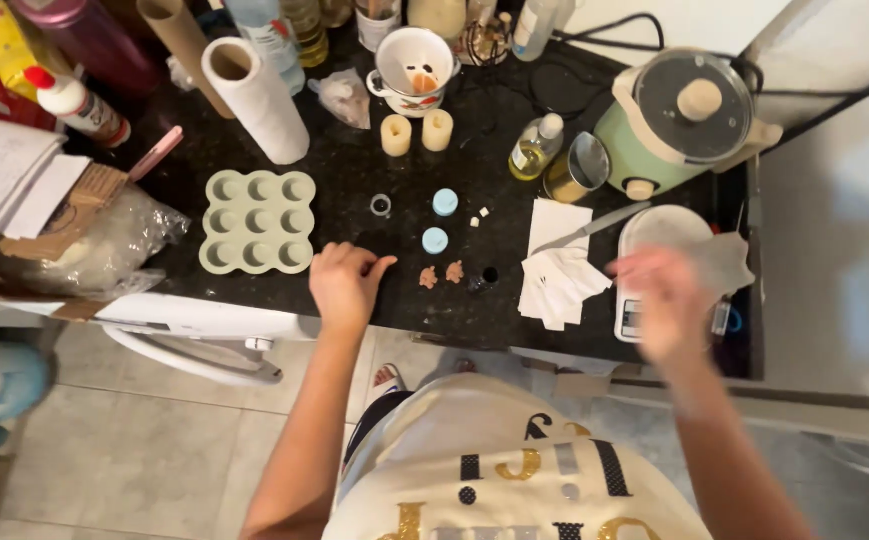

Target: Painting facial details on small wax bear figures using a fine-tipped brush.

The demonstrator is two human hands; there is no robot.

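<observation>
On black counter (374, 180), left hand (346, 283) rests beside pale-green round-cupped mould (257, 221).

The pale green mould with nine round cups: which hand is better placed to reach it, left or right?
Probably the left hand. It rests on the dark counter just right of the mould. The right hand is blurred, far across by the white scale.

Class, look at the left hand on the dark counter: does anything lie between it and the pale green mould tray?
Nothing visible does. The left hand rests just right of the mould tray, with only bare black counter between them.
</observation>
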